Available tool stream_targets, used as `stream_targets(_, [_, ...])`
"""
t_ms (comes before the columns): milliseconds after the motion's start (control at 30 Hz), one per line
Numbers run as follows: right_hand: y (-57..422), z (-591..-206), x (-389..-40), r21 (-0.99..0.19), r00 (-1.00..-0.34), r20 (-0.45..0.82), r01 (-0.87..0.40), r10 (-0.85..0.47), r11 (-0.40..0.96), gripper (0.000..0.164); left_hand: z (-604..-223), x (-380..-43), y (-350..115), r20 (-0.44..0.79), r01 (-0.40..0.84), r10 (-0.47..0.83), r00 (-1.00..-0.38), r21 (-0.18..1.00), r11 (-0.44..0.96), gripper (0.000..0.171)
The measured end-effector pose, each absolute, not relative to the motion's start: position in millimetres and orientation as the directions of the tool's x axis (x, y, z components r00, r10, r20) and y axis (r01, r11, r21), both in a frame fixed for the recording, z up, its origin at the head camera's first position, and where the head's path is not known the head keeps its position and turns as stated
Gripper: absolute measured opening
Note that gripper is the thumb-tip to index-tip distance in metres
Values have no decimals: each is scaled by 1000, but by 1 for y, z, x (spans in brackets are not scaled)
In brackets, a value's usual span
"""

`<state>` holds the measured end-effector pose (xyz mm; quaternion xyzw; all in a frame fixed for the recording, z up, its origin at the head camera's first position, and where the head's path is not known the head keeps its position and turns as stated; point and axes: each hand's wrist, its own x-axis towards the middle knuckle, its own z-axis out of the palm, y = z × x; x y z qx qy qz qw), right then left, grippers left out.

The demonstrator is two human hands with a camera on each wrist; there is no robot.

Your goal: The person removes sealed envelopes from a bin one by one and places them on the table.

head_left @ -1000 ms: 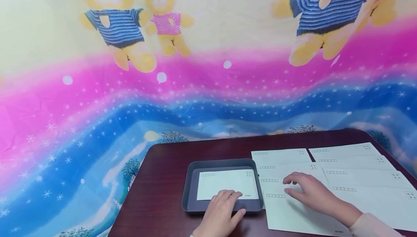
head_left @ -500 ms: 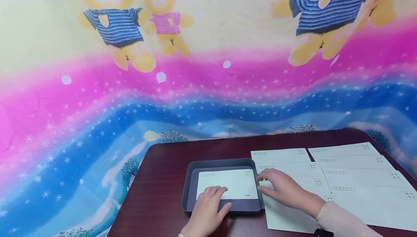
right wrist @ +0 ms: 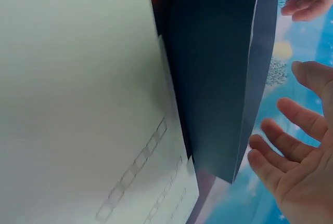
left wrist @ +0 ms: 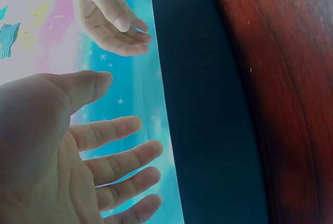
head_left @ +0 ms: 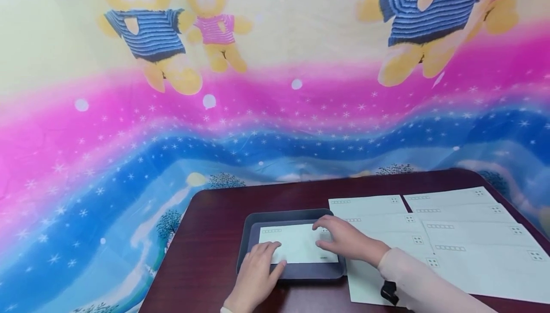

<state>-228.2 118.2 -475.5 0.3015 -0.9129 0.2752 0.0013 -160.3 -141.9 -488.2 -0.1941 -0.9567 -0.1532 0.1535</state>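
A white envelope [head_left: 292,246] with a row of small boxes and a stamp square lies flat in a dark grey tray [head_left: 313,272]. My left hand [head_left: 253,277] is over the tray's front left part, fingers spread near the envelope's left end. The right hand [head_left: 345,240] reaches across the tray's right side, over the envelope's right end, and partly hides its stamp square. Both wrist views show the left hand [left wrist: 47,135] and right hand [right wrist: 302,156] above the tray wall [right wrist: 218,68], fingers apart and holding nothing.
Overlapping envelopes [head_left: 363,284] in a column lie right of the tray, partly under my right forearm. Farther right is a second overlapping column of envelopes [head_left: 485,265]. The dark red table [head_left: 206,236] ends against a cloth backdrop [head_left: 275,112] printed with bears.
My right hand has moved left from above the envelope column to above the tray. The left hand has shifted left, uncovering more of the envelope in the tray.
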Motion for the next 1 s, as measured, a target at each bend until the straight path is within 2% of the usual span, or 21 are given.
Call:
stream_targets(233, [96, -482, -235, -521, -817, 100, -529, -568, 670, 52, -488, -164, -146, 357, 405, 308, -882, 239, 882, 40])
stream_targets(567, [83, -491, -237, -447, -834, 54, -512, -550, 733, 61, -494, -169, -148, 326, 386, 303, -896, 232, 893, 41])
stream_targets(800, [81, -494, -242, -411, -853, -22, -468, -521, 782, 68, -495, -172, -150, 314, 382, 303, -900, 231, 895, 42])
stream_targets(1000, [82, -500, -249, -354, -861, -6, -474, -508, 806, 74, -494, -171, -149, 317, 383, 303, -899, 231, 894, 42])
